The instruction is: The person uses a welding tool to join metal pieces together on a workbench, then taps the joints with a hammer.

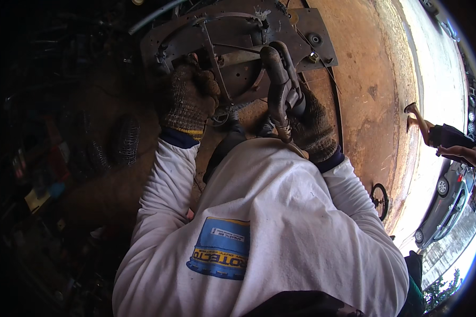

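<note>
A dark steel plate assembly point(238, 79), with curved and flat bars fixed to it, lies in front of me. My left hand point(189, 98), in a dirty knit glove, is at its near left edge beside an upright flat bar point(212, 61). Its fingers are curled; what they hold, if anything, is hidden. My right hand point(313, 124), also gloved, is closed around a grey metal tool with two thick curved arms point(278, 74), resembling a large locking clamp. The tool's upper end reaches over the plate. My right fingers are partly hidden behind it.
Coil springs point(127, 138) and dim clutter lie at the left. A thin dark cable point(335, 90) runs along the brown floor at the right. Farther right are a wheel point(379, 201), a walking person point(449, 140) and a parked grey car point(445, 198).
</note>
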`<state>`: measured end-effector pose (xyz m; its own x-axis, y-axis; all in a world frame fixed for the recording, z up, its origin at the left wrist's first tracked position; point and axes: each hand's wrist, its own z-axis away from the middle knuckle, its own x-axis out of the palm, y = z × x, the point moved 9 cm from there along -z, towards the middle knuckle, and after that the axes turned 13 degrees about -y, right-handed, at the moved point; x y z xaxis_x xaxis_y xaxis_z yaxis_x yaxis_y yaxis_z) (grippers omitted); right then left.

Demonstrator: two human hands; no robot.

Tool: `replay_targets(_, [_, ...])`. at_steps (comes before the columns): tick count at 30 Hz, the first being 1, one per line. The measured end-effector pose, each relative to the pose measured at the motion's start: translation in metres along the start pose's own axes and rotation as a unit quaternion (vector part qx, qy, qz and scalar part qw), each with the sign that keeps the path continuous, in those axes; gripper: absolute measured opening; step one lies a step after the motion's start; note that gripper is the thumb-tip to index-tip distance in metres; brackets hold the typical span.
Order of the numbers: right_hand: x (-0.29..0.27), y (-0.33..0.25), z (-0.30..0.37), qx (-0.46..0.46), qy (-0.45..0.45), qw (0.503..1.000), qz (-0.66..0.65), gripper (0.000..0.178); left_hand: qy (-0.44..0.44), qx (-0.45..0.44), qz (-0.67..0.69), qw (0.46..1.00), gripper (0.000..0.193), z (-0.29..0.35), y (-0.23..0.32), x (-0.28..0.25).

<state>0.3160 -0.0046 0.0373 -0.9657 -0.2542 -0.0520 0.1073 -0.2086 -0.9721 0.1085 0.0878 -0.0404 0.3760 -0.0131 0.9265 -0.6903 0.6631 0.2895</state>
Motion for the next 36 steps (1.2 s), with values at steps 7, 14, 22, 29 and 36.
replay_targets(7, [0.0, 0.005, 0.001, -0.007, -0.003, 1.0, 0.018, 0.068, 0.04, 0.006, -0.019, 0.999, 0.039, 0.003, 0.001, -0.005])
replay_targets(14, [-0.003, 0.012, 0.003, -0.042, 0.012, 0.999, 0.01, 0.061, 0.136, 0.036, -0.04, 0.989, 0.036, 0.001, 0.004, -0.005])
replay_targets(22, [0.007, 0.03, -0.006, 0.029, -0.053, 0.964, -0.26, 0.051, 0.09, 0.128, -0.019, 0.987, 0.03, 0.002, 0.011, -0.005])
replay_targets(29, [-0.051, 0.02, -0.016, -0.025, 0.044, 0.999, -0.013, 0.056, -0.069, 0.052, -0.004, 0.996, 0.03, -0.052, 0.003, 0.014])
replay_targets(36, [-0.025, 0.015, -0.003, -0.021, 0.028, 0.999, -0.025, 0.061, -0.008, -0.01, -0.001, 1.0, 0.028, -0.024, -0.005, 0.0])
